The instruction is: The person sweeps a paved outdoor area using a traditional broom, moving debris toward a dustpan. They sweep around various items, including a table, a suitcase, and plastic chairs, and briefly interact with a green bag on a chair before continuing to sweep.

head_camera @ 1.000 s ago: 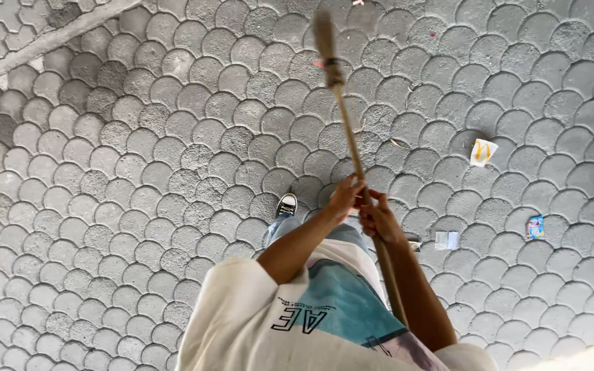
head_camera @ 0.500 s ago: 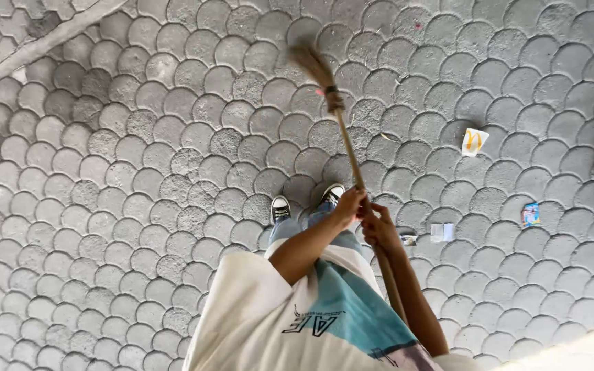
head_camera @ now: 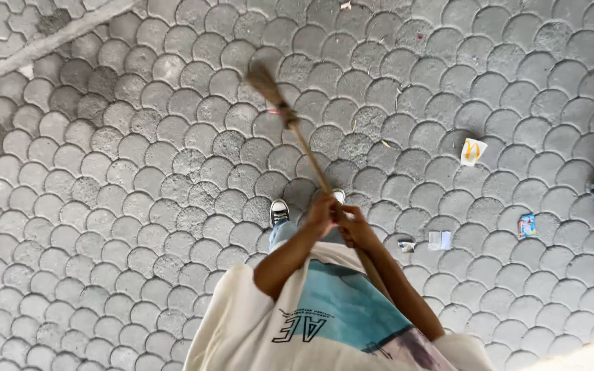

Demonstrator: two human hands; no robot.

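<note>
Hands clasped together on the long brown wooden broom: left hand and right hand both wrapped tight round its handle. Bristle head rests on grey scalloped paving, swung leftward since a second ago; crumpled white wrapper lies right.

Cream short-sleeved T-shirt with a blue printed panel and dark lettering, light blue jeans, black-and-white sneakers, bare forearms.

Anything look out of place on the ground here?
Yes, litter lies on the paving right of the broom: a white and yellow wrapper, a white paper scrap and a small blue packet.
</note>
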